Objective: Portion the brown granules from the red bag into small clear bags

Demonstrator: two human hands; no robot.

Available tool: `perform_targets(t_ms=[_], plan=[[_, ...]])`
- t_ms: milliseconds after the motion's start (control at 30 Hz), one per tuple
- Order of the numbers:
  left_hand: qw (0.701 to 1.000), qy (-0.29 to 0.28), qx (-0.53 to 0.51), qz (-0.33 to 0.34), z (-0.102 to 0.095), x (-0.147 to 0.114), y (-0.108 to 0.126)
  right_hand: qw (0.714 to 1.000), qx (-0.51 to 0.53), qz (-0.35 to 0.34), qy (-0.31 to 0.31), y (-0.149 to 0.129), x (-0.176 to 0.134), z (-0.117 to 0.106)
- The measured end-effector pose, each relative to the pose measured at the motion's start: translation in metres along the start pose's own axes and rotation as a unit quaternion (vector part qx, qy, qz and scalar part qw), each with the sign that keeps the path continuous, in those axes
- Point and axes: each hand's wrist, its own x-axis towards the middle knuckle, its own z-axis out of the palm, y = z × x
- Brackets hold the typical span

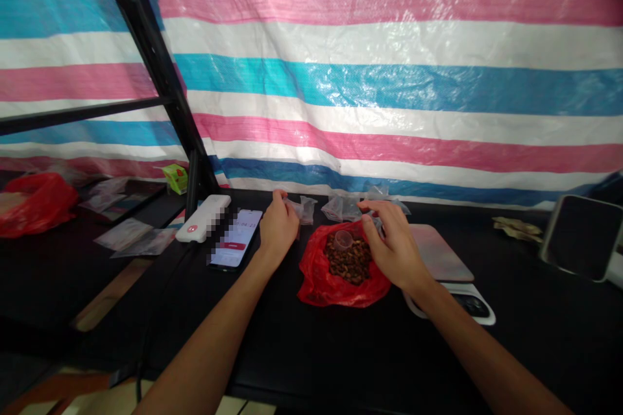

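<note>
left hand (280,227) curled, right hand (393,248) bent, grips unclear | crinkled red bag (315,277) | brown granules (351,268) (translucent cup (343,240) atop)

Both forearms (214,331) reach forward, left hand (280,224) curled, right hand (393,243) with thumb and fingers parted.
</note>
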Motion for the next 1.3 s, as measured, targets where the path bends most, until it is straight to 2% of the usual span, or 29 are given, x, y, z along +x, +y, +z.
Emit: perform_targets(t_ms=[167, 300, 367, 600, 800, 1000, 1067, 1167, 1300], plan=[[0.984, 0.043, 0.135, 0.112, 0.004, -0.004, -0.002, 1.0, 0.009, 0.0, 0.015, 0.0, 0.002, -0.003], [0.958, 0.007, 0.128, 0.255, 0.008, -0.005, -0.002, 1.0, 0.01, 0.0, 0.012, -0.001, 0.003, -0.003], [0.946, -0.019, 0.135, 0.293, 0.011, -0.007, -0.002, 1.0, 0.006, 0.001, 0.009, -0.001, 0.002, -0.002], [0.946, -0.06, 0.163, 0.274, 0.014, -0.007, -0.008, 1.0, -0.007, -0.005, -0.005, 0.001, 0.001, 0.0], [0.97, 0.02, 0.076, 0.228, 0.009, -0.005, 0.002, 1.0, -0.005, 0.001, 0.005, 0.003, 0.002, -0.001], [0.988, 0.037, -0.046, 0.141, 0.01, -0.002, 0.006, 1.0, -0.007, -0.006, -0.002, 0.005, 0.002, 0.0], [0.98, 0.049, -0.122, 0.149, 0.01, 0.001, 0.007, 0.999, -0.022, -0.021, -0.026, 0.004, 0.003, -0.001], [0.956, 0.068, -0.218, 0.186, 0.006, 0.004, 0.01, 0.993, -0.069, -0.026, -0.096, 0.002, 0.002, -0.001], [0.936, 0.106, -0.249, 0.224, -0.004, 0.001, 0.02, 0.983, -0.101, -0.006, -0.151, 0.002, -0.001, 0.002]])
